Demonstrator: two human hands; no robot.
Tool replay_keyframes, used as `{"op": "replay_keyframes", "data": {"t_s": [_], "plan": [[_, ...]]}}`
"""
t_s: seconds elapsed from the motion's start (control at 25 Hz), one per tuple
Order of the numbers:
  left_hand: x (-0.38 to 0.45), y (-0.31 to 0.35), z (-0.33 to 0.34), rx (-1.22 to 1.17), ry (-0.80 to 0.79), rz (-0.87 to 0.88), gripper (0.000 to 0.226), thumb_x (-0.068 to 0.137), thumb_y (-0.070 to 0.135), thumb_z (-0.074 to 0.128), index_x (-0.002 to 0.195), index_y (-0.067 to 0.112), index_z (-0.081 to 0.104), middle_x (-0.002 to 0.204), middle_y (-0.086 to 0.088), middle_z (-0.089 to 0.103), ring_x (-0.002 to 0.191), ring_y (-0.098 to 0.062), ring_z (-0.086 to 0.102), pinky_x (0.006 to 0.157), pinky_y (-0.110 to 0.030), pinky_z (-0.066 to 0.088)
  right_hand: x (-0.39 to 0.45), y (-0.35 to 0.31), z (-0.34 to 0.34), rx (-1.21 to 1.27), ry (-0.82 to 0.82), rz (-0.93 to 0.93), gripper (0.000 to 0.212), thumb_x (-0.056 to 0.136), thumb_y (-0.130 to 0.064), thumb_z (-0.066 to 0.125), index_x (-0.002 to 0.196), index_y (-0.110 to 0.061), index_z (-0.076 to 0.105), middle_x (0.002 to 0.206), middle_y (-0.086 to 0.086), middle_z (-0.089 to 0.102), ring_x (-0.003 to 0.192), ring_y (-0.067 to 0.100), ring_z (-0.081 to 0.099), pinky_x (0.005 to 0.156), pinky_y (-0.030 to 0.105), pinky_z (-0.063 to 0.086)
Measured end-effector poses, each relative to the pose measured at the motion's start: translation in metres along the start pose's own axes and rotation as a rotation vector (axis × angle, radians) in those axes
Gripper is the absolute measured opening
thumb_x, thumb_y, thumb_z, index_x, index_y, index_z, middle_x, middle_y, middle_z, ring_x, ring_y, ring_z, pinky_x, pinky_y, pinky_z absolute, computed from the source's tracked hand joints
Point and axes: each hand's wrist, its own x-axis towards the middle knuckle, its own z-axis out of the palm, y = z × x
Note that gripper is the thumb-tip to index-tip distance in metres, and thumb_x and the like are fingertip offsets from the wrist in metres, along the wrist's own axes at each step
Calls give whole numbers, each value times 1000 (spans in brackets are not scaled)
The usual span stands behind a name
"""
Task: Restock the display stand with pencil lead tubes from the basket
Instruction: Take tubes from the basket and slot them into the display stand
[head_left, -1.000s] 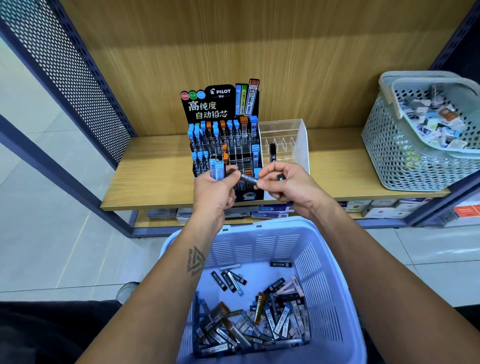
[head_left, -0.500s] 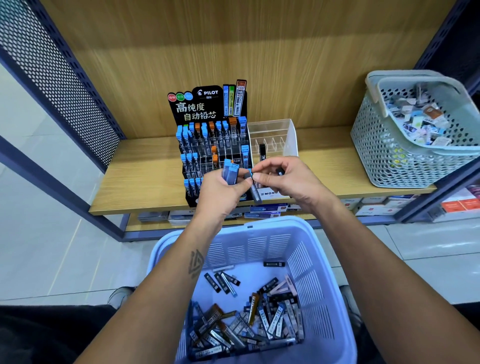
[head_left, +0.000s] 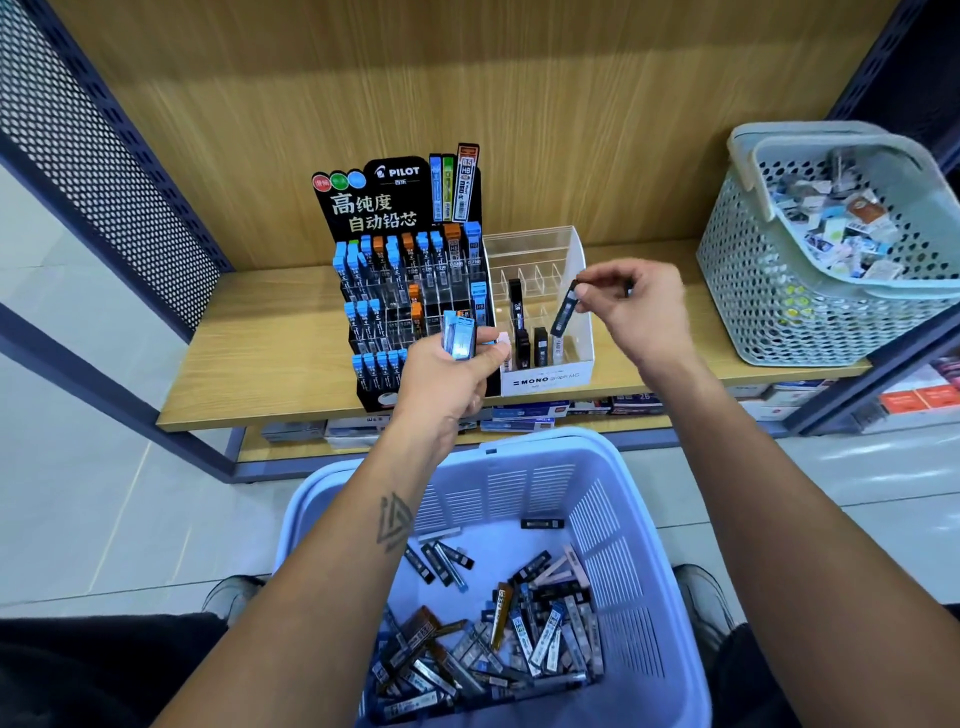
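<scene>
Pinched by right hand (head_left: 636, 306), dark tube (head_left: 564, 308) near-upright, top tilted right.

Your way into the clear box (head_left: 569, 312) is open from above. The black stand (head_left: 395, 291) sits tight against its left side. The green basket (head_left: 810, 270) stands far off right, leaving bare shelf (head_left: 270, 343) between.

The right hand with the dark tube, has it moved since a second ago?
Yes. The right hand carried its dark tube rightward, off the black Pilot stand to the clear Mono stand.
</scene>
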Motion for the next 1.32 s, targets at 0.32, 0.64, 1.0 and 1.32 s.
{"op": "replay_keyframes", "data": {"t_s": [0.32,0.64,1.0,1.32], "plan": [[9,-14,-7,-38,19,-13,19,91,1,71,110,1,67,88,-24,62,42,-15,28,40,-21,21,-8,26,24,-376,-33,-116,13,90,-17,75,101,-21,78,95,-7,76,86,8,68,83,32,57],[9,-18,-7,-16,0,-12,12,92,-1,69,102,6,70,86,-22,61,40,-13,28,40,-22,23,-16,38,34,-495,-87,-106,13,91,-19,73,103,-20,78,105,-4,75,93,15,67,86,34,56],[6,-18,-7,-15,-19,-16,12,93,-2,68,101,7,70,82,-21,61,42,-14,27,42,-23,21,-18,38,36,-502,-97,-106,14,92,-20,72,105,-20,75,101,-6,70,85,10,63,79,30,56],[-1,-17,-9,-5,-16,-15,7,93,-1,68,96,4,68,79,-19,63,38,-12,30,40,-21,23,-37,-4,37,668,-175,414,19,98,4,38,105,-2,55,83,17,68,68,23,60,52,25,41]]}}
